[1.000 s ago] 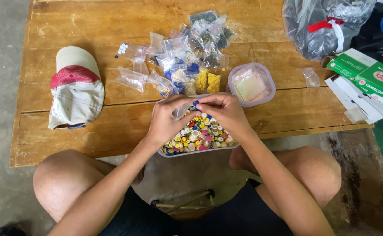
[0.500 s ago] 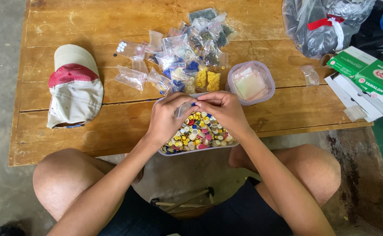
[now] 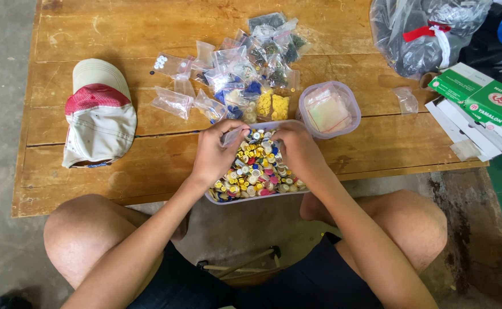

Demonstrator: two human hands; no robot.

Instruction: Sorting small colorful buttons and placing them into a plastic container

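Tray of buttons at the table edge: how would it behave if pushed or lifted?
The tray of buttons looks heaped full, so probably heavy for its size. Its near side seems to overhang the wooden table edge, so a push toward the person may tip it. The loose buttons would likely shift and spill if tilted. Both the left hand and right hand rest over it.

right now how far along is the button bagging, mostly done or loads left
Partly done, likely much left. Done: a cluster of filled small bags lies on the wooden table. In hand: the left hand holds a small clear bag, with the right hand beside it. Left: the tray of mixed buttons looks full.
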